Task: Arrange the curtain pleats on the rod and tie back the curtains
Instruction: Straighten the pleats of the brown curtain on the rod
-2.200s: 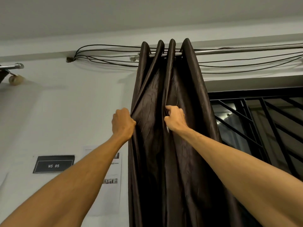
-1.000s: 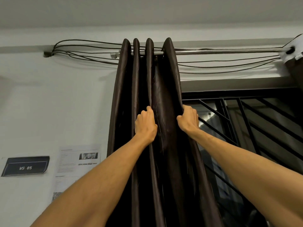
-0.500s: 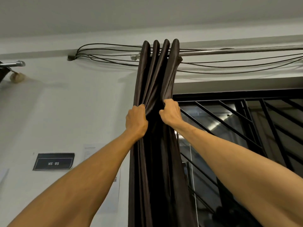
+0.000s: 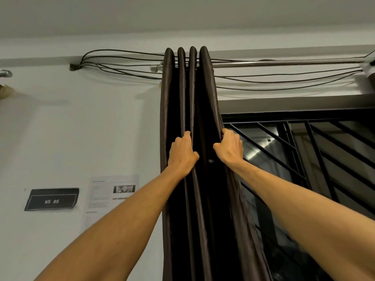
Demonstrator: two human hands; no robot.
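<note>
A dark brown curtain (image 4: 205,94) hangs from a metal rod (image 4: 284,63), gathered into several narrow pleats near the rod's left end. My left hand (image 4: 182,154) grips one of the middle pleats about halfway up the visible fabric. My right hand (image 4: 229,147) grips the rightmost pleat at the same height, fingers curled into the fold. A dark gap of fabric lies between the two hands. The curtain's lower part runs out of view at the bottom.
Black cables (image 4: 125,63) run along the wall behind the rod. A window with a black metal grille (image 4: 314,151) is at the right. A "WS 05" sign (image 4: 51,199) and a printed sheet (image 4: 113,193) are on the white wall at left.
The pleats, bunched and slanted half a second ago, now hang straight and evenly spaced. My two hands have moved slightly apart, still gripping the fabric.
</note>
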